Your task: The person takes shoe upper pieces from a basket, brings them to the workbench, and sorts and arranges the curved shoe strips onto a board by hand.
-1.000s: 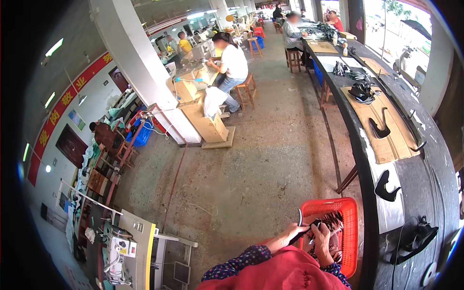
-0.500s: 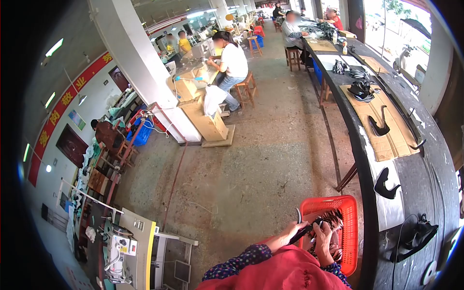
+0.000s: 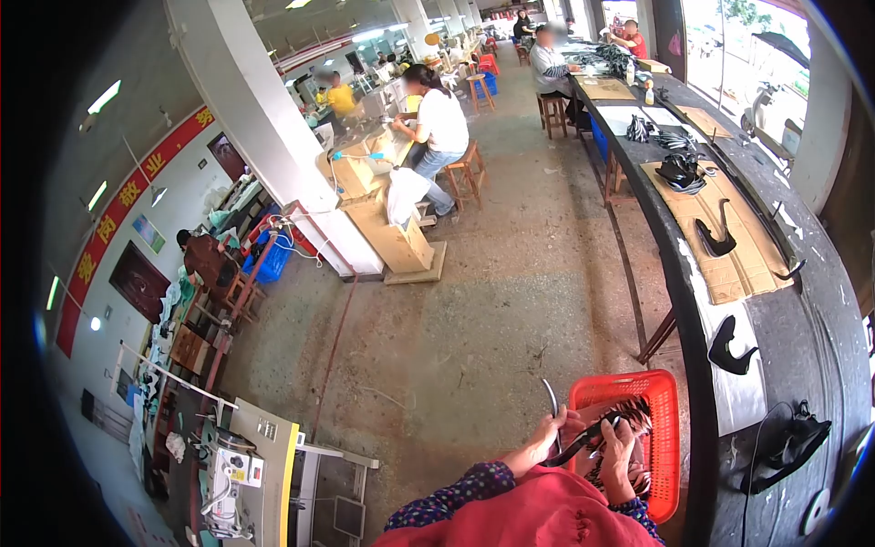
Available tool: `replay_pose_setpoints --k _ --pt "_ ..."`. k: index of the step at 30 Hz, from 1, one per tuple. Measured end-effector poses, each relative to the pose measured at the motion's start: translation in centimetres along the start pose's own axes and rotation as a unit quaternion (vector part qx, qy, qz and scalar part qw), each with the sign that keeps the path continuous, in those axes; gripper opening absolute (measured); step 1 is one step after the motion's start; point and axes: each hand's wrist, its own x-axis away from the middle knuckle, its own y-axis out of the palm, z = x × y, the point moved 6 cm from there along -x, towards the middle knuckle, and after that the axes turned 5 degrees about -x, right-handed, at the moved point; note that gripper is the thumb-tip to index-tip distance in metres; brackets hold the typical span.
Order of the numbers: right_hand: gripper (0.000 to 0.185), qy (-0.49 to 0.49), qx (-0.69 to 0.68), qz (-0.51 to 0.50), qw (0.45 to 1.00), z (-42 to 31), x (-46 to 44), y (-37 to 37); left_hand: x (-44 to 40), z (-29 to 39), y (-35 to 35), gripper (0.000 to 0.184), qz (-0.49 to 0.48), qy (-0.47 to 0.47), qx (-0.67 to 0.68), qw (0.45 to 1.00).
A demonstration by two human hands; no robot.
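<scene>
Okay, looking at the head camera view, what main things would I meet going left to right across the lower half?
White sewing machine → left hand → right hand → curved black piece on a white sheet.

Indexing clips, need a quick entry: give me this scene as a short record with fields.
Left grip: closed on a black strip-like piece
Right grip: closed on the same piece, above the basket
Basket: red perforated plastic basket, holding brown striped pieces
Right side: long black-topped table with cardboard sheet and black cutout
Lower left: sewing machine
Unclear: whether the pale curved strip joins the black piece
</scene>
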Motion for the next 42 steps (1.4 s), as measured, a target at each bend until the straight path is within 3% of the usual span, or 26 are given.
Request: replay_pose_setpoints --k 4,6,8,10,12,14,15,18,26,30,32,37,39,42 --pt "0.014 0.003 -0.003 0.039 0.999 -3.7 0.8 0.2 0.2 1.3 -2.1 0.040 0.095 0.017 0.016 0.995" --pt "0.013 -0.074 0.047 0.047 0.995 -4.5 0.0 -1.0 1.0 2.9 -2.6 0.040 0.134 0.044 -0.091 0.986" --pt "0.013 -0.046 -0.001 0.056 0.997 -2.4 -1.2 -2.8 1.7 3.7 -2.0 0.041 0.140 0.047 -0.095 0.984" --pt "0.012 -0.044 0.001 0.052 0.998 -2.9 -1.3 -2.7 1.7 4.1 -1.2 0.041 0.098 0.047 -0.219 0.970" --pt "0.012 -0.041 0.003 0.047 0.998 -3.7 -1.1 -2.3 1.1 3.1 -0.8 0.037 0.102 0.036 -0.253 0.961" --pt "0.011 -0.031 0.027 0.013 0.999 -4.2 -0.8 -1.1 -0.2 1.3 0.6 0.033 -0.023 0.082 -0.259 0.962" --pt "0.011 -0.036 0.039 0.009 0.999 -3.3 -1.1 -1.4 1.4 2.1 2.5 0.029 -0.021 0.021 -0.259 0.965" --pt "0.011 -0.044 0.020 0.007 0.999 -3.7 -0.5 0.1 1.9 1.0 3.4 0.027 -0.068 -0.044 -0.299 0.951" --pt "0.016 -0.051 0.032 -0.023 0.998 -2.9 -0.1 0.2 1.5 1.6 2.0 0.022 -0.017 -0.011 -0.275 0.961" --pt "0.018 -0.015 0.065 0.019 0.998 -1.6 -0.3 -0.1 2.5 2.7 2.7 0.023 0.024 -0.016 -0.227 0.973" --pt "0.017 -0.009 0.079 -0.044 0.996 -0.6 -0.2 0.4 2.2 2.6 2.4 0.024 0.028 -0.012 -0.193 0.981" --pt "0.017 -0.052 0.065 -0.082 0.993 0.2 0.2 1.3 1.8 2.1 1.3 0.024 0.062 -0.008 -0.136 0.989" --pt "0.020 -0.078 0.205 -0.069 0.973 -0.7 0.3 1.3 2.0 2.1 1.2 0.023 0.064 -0.012 -0.138 0.988" --pt "0.023 -0.068 0.284 -0.083 0.953 -0.7 0.1 1.2 1.9 2.0 1.2 0.023 0.048 -0.017 -0.116 0.992"
